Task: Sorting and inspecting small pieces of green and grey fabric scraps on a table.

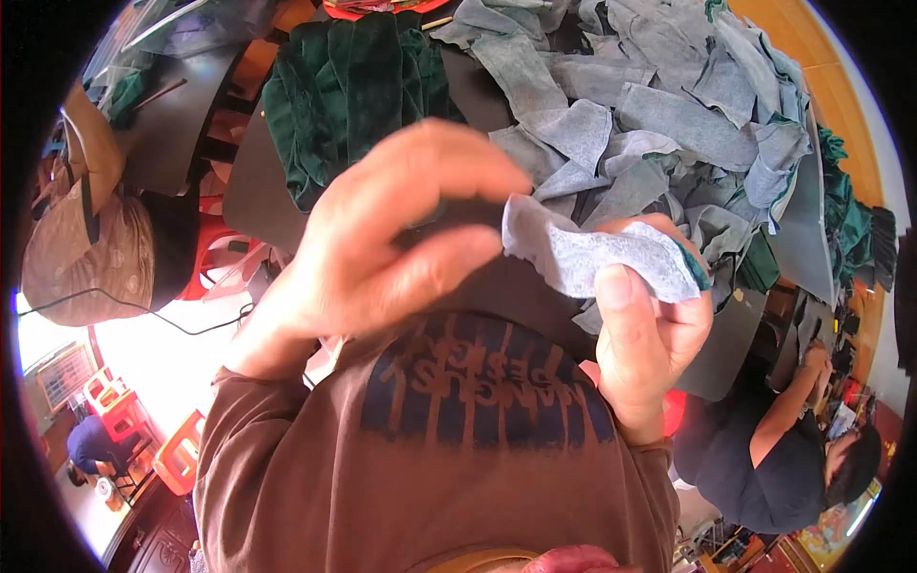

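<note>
Holding a grey fabric piece [597, 260] before your chest, your right hand [650, 325] clamps its right end, thumb on top; your left hand [382, 239] pinches the left edge; long axis runs hand to hand; grey scrap pile [659, 105] lies beyond on the dark table [250, 181].

1 head-worn fisheye looks steeply down, very close over the table [258, 181] edge.

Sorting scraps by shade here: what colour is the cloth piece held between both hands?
Light grey, felt-like cloth piece, with a dark green edge; head view.
</note>
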